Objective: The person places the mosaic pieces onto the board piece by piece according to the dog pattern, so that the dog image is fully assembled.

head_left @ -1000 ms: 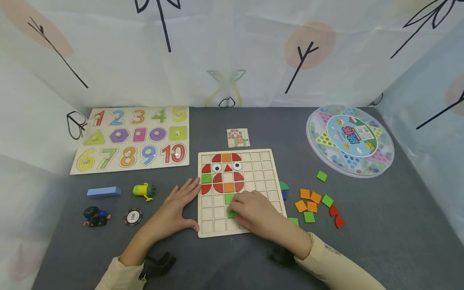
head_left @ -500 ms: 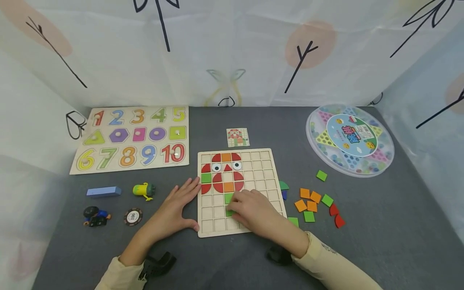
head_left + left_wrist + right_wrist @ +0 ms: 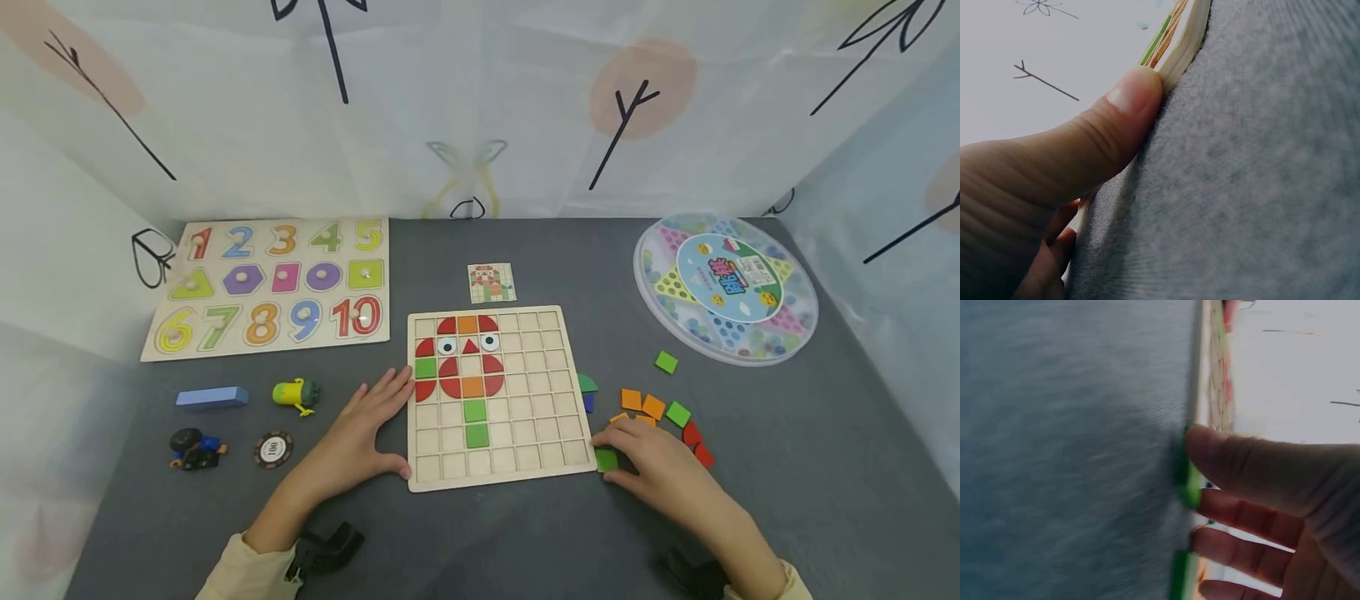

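Note:
A wooden grid board (image 3: 540, 400) lies on the dark table. Red and orange pieces and two eye tiles sit in its upper left squares, with a green tile (image 3: 477, 435) and another green one above it lower down. My left hand (image 3: 360, 433) rests at the board's left edge, thumb and fingertips touching it, fingers extended. Beside the board's lower right corner, my right hand (image 3: 660, 462) has thumb and curled fingers at opposite sides of a green square tile (image 3: 606, 460). In the right wrist view the thumb touches this green tile (image 3: 1190, 465); blur hides the exact contact.
A small picture card (image 3: 492, 283) lies behind the board. Orange tiles (image 3: 631, 399), green tiles and red pieces (image 3: 703, 455) lie around the right hand. A round game box (image 3: 726, 287), a number puzzle (image 3: 270, 287), a blue block (image 3: 212, 398) and small toys stand further out.
My right hand has left the lower green tile in the grid and moved right to the loose green tile beside the board. The left hand stays at the board's edge.

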Tool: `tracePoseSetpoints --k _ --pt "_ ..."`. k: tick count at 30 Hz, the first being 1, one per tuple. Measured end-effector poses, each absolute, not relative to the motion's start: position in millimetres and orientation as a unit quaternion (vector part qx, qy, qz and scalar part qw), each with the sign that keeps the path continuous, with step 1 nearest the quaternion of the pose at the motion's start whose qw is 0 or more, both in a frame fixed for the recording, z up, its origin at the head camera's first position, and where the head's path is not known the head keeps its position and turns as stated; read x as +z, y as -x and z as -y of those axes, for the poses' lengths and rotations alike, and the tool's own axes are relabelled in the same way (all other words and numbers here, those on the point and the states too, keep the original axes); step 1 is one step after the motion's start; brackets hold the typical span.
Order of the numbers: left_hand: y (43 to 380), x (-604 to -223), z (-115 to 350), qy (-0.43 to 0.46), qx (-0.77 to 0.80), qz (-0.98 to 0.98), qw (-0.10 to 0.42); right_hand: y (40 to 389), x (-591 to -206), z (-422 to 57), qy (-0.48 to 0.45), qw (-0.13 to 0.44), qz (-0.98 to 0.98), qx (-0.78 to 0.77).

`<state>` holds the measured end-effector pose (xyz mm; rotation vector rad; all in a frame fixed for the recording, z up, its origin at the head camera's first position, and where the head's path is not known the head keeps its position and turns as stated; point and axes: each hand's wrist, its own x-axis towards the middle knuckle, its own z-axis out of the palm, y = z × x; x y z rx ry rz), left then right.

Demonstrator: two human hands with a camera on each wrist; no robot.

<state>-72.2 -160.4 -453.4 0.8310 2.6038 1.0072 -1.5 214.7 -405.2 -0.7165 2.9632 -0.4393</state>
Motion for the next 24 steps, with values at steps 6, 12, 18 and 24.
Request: tracePoseSetpoints --k 6,12,18,24 --pt "71.0 -451.9 161.6 -0.284 0.342 -0.888 0.115 -3.7 -411.1 -216.8 0.242 -0.005 -0.962 -0.129" --pt "71.8 -453.8 160.8 -0.288 0.333 -0.891 0.109 -3.3 -407.4 -214.1 0.244 -0.02 -0.963 -0.114" --pt "72.5 -454.2 160.4 -0.29 0.325 -0.893 0.109 3.3 -393.1 -202.6 0.262 -0.028 -0.959 -0.108" --pt "72.5 -451.7 161.1 -0.288 0.327 -0.893 0.108 18.0 -387.2 -159.3 0.321 -0.026 -0.936 -0.14"
